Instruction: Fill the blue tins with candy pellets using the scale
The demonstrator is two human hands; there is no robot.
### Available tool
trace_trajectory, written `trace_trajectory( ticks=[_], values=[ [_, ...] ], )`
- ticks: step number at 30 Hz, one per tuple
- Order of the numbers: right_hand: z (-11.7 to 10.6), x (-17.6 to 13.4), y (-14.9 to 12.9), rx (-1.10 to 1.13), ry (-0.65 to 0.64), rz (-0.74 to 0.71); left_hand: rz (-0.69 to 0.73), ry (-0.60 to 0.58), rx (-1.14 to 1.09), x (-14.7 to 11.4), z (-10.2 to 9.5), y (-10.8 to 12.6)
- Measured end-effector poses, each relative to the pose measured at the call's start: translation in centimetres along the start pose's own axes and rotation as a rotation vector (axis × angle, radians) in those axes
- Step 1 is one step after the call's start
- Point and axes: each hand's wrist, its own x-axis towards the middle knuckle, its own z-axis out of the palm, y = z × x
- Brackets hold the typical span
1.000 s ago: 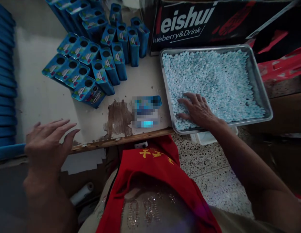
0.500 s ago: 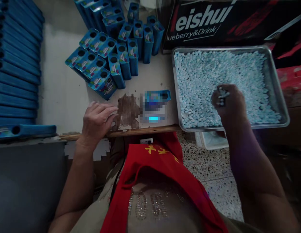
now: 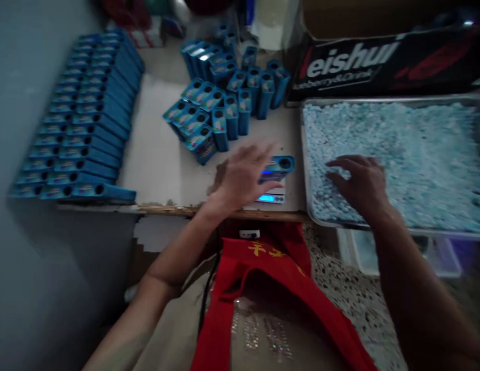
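My left hand (image 3: 243, 175) is at a small blue box (image 3: 282, 165) with a round dark hole in its top face. Its fingers and thumb are apart, though motion blurs the fingertips, and it partly hides the box. That box rests on a small digital scale (image 3: 279, 198) with a lit blue display; the reading is unclear. Over the left part of a metal tray (image 3: 306, 170), my right hand (image 3: 361, 185) hovers at the pale blue and white candies (image 3: 421, 165), its thumb and fingers apart. Nothing shows between them.
Similar blue boxes (image 3: 197, 116) stand grouped behind the scale. Long rows of boxes (image 3: 88, 123) line the table's left side. A black printed carton (image 3: 348, 62) stands behind the tray. The wooden table edge (image 3: 170, 208) is near my body; a translucent container (image 3: 367, 252) sits below the tray.
My left hand has moved right from the table edge to the box on the scale. My right hand has opened; the candies seen in it before no longer show. The camera view has shifted left.
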Motion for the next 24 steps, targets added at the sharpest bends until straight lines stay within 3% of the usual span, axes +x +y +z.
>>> trace_trajectory(
  ticks=[3, 6, 10, 12, 14, 18, 21, 24],
  values=[
    [1.4, 0.6, 0.2, 0.04, 0.14, -0.066, -0.041, -0.225, 0.06, 1.8, -1.7, 1.0],
    [2.2, 1.8, -2.2, 0.211, 0.145, -0.09, -0.209, -0.182, 0.075, -1.0, -7.0, -2.0],
    [2.9, 4.6, -10.9, 0.394, -0.05, -0.219, -0.515, 0.01, 0.134, -8.6, -16.0, -9.8],
    [3.6, 6.6, -16.4, 0.329, -0.107, -0.365, -0.65, 0.034, 0.186, -11.5, -19.5, -13.6],
    [4.4, 8.4, -21.5, 0.147, -0.192, -0.455, -0.716, 0.014, 0.188, -13.6, -21.7, -16.5],
    [5.4, 10.4, -27.7, -0.243, -0.344, -0.419, -0.582, -0.103, 0.055, -16.4, -23.4, -20.0],
    [5.7, 11.1, -28.7, -0.352, -0.35, -0.423, -0.477, -0.207, 0.017, -18.0, -23.6, -21.8],
    [5.9, 11.4, -28.6, -0.342, -0.315, -0.429, -0.432, -0.238, 0.083, -19.4, -23.3, -22.9]
  ],
)
